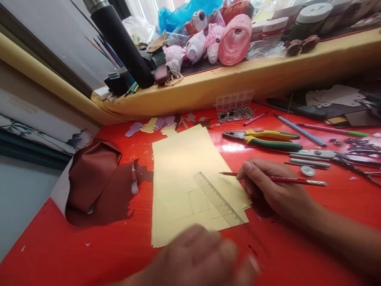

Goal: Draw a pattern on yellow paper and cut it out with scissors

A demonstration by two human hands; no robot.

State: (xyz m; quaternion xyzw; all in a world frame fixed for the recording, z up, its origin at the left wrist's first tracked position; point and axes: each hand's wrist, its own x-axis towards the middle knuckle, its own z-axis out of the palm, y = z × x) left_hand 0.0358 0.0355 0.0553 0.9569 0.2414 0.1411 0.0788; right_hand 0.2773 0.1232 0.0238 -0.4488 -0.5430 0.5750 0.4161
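My right hand (pixel 268 186) pinches a red pencil (pixel 293 180) near its tip. The pencil's point hovers over or rests on the right part of a stack of pale yellow paper (pixel 175 171); which of the two I cannot tell. Faint pencil lines form boxes and long strokes on the top sheet. A clear ruler (pixel 220 200) lies slantwise across these lines. My left hand (pixel 199 258) is in front of the paper's lower edge, curled and smeared by motion, so its fingers do not show clearly.
Brown leather-like material (pixel 101 186) lies left of the paper. Pliers (pixel 262 140), a blue pencil (pixel 300 130), scissors (pixel 339 155) and a box of small metal pieces (pixel 235 113) are to the right and behind. Paper cutouts (pixel 149 126) lie behind it. A crowded ledge (pixel 208 85) borders the red table.
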